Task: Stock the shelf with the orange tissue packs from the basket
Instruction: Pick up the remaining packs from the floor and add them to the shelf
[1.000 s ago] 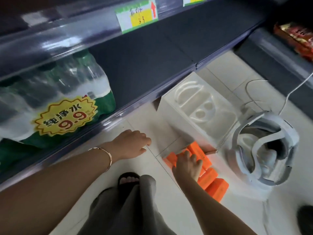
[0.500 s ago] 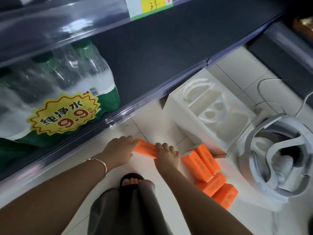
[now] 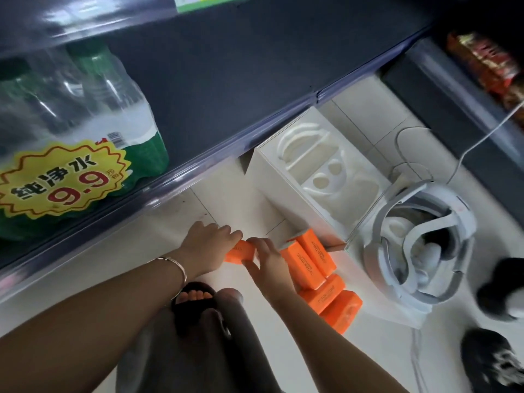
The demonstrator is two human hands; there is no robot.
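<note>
Hands (image 3: 208,248) seemingly closer around 1 pack (image 3: 240,253)

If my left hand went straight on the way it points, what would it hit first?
Probably the white box on the floor: the left hand, holding a pack, points at its near side across bare tile. Depth is unclear, so it might pass over.

Head view (sole camera): looks steeply down, close.
</note>
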